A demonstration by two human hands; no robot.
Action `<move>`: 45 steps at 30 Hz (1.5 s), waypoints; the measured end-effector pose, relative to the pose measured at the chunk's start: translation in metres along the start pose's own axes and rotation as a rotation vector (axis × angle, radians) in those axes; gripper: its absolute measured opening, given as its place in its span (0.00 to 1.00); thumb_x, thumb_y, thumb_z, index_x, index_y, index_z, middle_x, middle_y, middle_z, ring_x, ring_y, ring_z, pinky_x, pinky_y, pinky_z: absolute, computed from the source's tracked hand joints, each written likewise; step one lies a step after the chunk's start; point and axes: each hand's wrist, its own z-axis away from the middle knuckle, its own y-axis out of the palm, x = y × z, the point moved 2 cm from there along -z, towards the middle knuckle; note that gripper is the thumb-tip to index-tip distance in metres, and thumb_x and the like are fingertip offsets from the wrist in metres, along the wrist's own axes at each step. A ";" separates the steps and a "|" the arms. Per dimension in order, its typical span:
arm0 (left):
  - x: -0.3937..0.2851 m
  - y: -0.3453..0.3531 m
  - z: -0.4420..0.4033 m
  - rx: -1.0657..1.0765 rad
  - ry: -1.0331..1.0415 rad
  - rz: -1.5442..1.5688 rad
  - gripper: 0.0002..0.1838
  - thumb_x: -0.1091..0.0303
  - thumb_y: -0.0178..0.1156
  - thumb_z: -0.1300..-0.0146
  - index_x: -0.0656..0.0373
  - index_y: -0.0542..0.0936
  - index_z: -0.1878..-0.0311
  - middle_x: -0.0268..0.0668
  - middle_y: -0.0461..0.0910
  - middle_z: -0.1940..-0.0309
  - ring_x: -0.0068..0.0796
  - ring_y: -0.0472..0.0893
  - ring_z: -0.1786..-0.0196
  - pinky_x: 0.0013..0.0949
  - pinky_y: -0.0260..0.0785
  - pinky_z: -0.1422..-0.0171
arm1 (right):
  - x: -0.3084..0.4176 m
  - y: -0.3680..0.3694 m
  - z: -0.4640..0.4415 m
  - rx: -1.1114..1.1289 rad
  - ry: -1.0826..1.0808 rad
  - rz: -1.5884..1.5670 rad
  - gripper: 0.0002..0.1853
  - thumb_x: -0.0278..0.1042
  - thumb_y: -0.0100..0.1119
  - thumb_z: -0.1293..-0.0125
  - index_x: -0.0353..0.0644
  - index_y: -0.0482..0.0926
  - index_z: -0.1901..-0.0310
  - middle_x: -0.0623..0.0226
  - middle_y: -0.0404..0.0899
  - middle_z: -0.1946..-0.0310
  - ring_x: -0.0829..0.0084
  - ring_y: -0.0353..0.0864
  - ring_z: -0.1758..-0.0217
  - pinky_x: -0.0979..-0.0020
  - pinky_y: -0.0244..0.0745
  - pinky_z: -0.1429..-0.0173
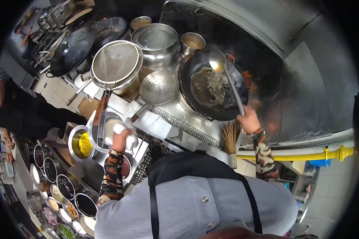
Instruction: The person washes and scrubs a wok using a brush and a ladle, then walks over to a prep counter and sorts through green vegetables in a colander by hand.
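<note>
My right hand [250,120] is wrapped round the handle of a long metal ladle [233,89]. The ladle's bowl is raised over the far side of a black wok [191,95], and bubbling, steaming liquid [208,84] covers the wok's bottom. My left hand [119,142] is closed on a blurred white bundle that looks like a cloth [131,141]. It is over a metal container with pale contents [112,123], left of the stove. Blur hides exactly how its fingers lie.
A perforated skimmer [158,87], a round strainer [116,61] on a pot and a lidded pot [155,38] stand left of the wok. A bamboo brush [230,137] sits in front. Yellow oil [84,144] fills a bowl at left. Another person [24,99] stands beyond.
</note>
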 end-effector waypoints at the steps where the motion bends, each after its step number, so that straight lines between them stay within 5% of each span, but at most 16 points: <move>1: 0.005 0.012 0.001 0.095 -0.097 0.188 0.20 0.63 0.61 0.46 0.67 0.79 0.53 0.44 0.83 0.62 0.37 0.83 0.63 0.38 0.75 0.55 | 0.013 0.001 -0.025 0.078 0.025 -0.094 0.04 0.27 0.57 0.40 0.37 0.73 0.67 0.71 0.68 0.85 0.77 0.67 0.89 0.70 0.63 0.87; 4: -0.014 0.060 0.019 0.467 -0.280 0.714 0.28 0.63 0.54 0.40 0.71 0.69 0.40 0.51 0.81 0.52 0.46 0.83 0.56 0.43 0.77 0.49 | 0.063 0.024 -0.110 0.216 -0.025 -0.162 0.06 0.30 0.58 0.40 0.36 0.74 0.65 0.70 0.69 0.86 0.76 0.67 0.90 0.70 0.64 0.86; 10: -0.004 0.080 0.053 0.501 -0.364 0.999 0.26 0.58 0.55 0.37 0.70 0.71 0.43 0.47 0.80 0.60 0.42 0.82 0.59 0.41 0.77 0.52 | 0.132 0.164 -0.258 0.195 0.007 -0.039 0.09 0.26 0.55 0.40 0.37 0.74 0.77 0.64 0.71 0.88 0.64 0.74 0.89 0.61 0.66 0.86; 12: 0.002 0.078 0.056 0.462 -0.350 0.941 0.25 0.60 0.57 0.38 0.69 0.71 0.43 0.44 0.80 0.62 0.39 0.81 0.59 0.39 0.76 0.53 | 0.155 0.182 -0.249 0.387 0.093 -0.245 0.10 0.26 0.55 0.38 0.40 0.73 0.77 0.71 0.72 0.87 0.75 0.73 0.86 0.72 0.66 0.84; 14: 0.001 0.072 0.057 0.497 -0.365 0.999 0.25 0.60 0.57 0.38 0.69 0.71 0.43 0.43 0.80 0.62 0.37 0.81 0.59 0.37 0.76 0.52 | 0.139 0.202 -0.268 0.850 0.565 -1.295 0.10 0.26 0.54 0.36 0.39 0.71 0.77 0.74 0.69 0.86 0.82 0.69 0.86 0.79 0.64 0.84; 16: -0.006 0.067 0.062 0.530 -0.382 1.101 0.26 0.59 0.58 0.38 0.68 0.70 0.42 0.39 0.80 0.61 0.35 0.79 0.59 0.36 0.74 0.50 | 0.139 0.189 -0.252 0.777 0.723 -1.715 0.06 0.25 0.53 0.34 0.35 0.69 0.68 0.77 0.64 0.85 0.85 0.66 0.86 0.84 0.61 0.84; 18: -0.007 0.065 0.062 0.514 -0.381 1.072 0.26 0.58 0.57 0.38 0.67 0.71 0.43 0.40 0.80 0.61 0.36 0.79 0.59 0.38 0.74 0.50 | 0.126 0.167 -0.230 0.816 0.644 -1.760 0.17 0.24 0.53 0.32 0.29 0.60 0.47 0.78 0.61 0.84 0.85 0.61 0.87 0.84 0.61 0.84; 22: -0.014 0.079 0.056 0.582 -0.440 1.009 0.23 0.56 0.55 0.39 0.66 0.73 0.50 0.44 0.79 0.60 0.40 0.80 0.58 0.42 0.74 0.48 | 0.101 0.102 -0.151 0.999 0.537 -1.910 0.18 0.26 0.51 0.30 0.29 0.60 0.44 0.77 0.61 0.81 0.86 0.60 0.85 0.83 0.59 0.84; 29: -0.049 0.161 0.042 0.959 -0.568 1.051 0.27 0.59 0.54 0.36 0.71 0.68 0.40 0.59 0.72 0.39 0.49 0.78 0.41 0.40 0.77 0.42 | 0.049 0.015 -0.010 0.711 0.573 -1.584 0.13 0.32 0.52 0.30 0.38 0.70 0.47 0.81 0.65 0.80 0.88 0.61 0.86 0.81 0.54 0.86; 31: -0.059 0.189 0.044 0.991 -0.651 0.994 0.31 0.57 0.53 0.34 0.70 0.63 0.35 0.59 0.69 0.37 0.50 0.76 0.38 0.41 0.75 0.37 | 0.035 0.021 0.023 0.617 0.629 -1.514 0.04 0.33 0.53 0.30 0.43 0.71 0.60 0.82 0.65 0.80 0.89 0.60 0.86 0.81 0.53 0.86; 34: -0.065 0.240 0.047 1.120 -0.645 0.959 0.32 0.54 0.52 0.34 0.65 0.63 0.33 0.58 0.69 0.36 0.52 0.73 0.35 0.53 0.62 0.27 | 0.019 0.037 0.053 0.350 0.744 -1.414 0.15 0.36 0.52 0.29 0.50 0.66 0.76 0.83 0.60 0.86 0.86 0.59 0.87 0.80 0.56 0.85; 35: -0.067 0.254 0.047 1.141 -0.674 0.929 0.32 0.54 0.52 0.35 0.63 0.64 0.33 0.57 0.70 0.37 0.52 0.73 0.36 0.55 0.61 0.27 | 0.002 0.045 0.058 0.344 0.732 -1.435 0.05 0.35 0.52 0.29 0.46 0.68 0.61 0.83 0.62 0.83 0.87 0.59 0.86 0.81 0.56 0.85; 36: -0.068 0.267 0.048 1.162 -0.704 0.899 0.32 0.53 0.53 0.35 0.62 0.64 0.33 0.56 0.71 0.38 0.52 0.74 0.36 0.57 0.60 0.27 | -0.014 0.054 0.063 0.337 0.721 -1.457 0.12 0.33 0.51 0.28 0.42 0.69 0.47 0.82 0.64 0.80 0.88 0.60 0.86 0.82 0.56 0.85; 38: -0.057 0.291 0.045 1.160 -0.745 0.829 0.27 0.49 0.53 0.36 0.57 0.75 0.41 0.54 0.68 0.34 0.54 0.67 0.31 0.54 0.53 0.23 | -0.015 0.072 0.077 0.183 0.552 -1.244 0.10 0.38 0.54 0.28 0.40 0.75 0.60 0.78 0.67 0.81 0.83 0.64 0.85 0.78 0.60 0.83; 40: -0.040 0.304 0.035 1.435 -1.070 1.272 0.23 0.53 0.55 0.36 0.64 0.77 0.47 0.54 0.75 0.42 0.51 0.75 0.38 0.54 0.64 0.30 | 0.000 0.077 0.096 0.077 0.430 -0.980 0.14 0.42 0.56 0.29 0.39 0.77 0.65 0.72 0.73 0.80 0.78 0.71 0.82 0.74 0.64 0.82; 45: -0.097 0.290 0.069 1.219 -0.884 1.016 0.25 0.51 0.53 0.35 0.68 0.77 0.51 0.53 0.77 0.48 0.54 0.79 0.46 0.52 0.71 0.38 | -0.114 0.058 0.130 -0.190 0.229 0.073 0.26 0.51 0.62 0.36 0.30 0.77 0.53 0.53 0.80 0.71 0.61 0.82 0.71 0.62 0.78 0.67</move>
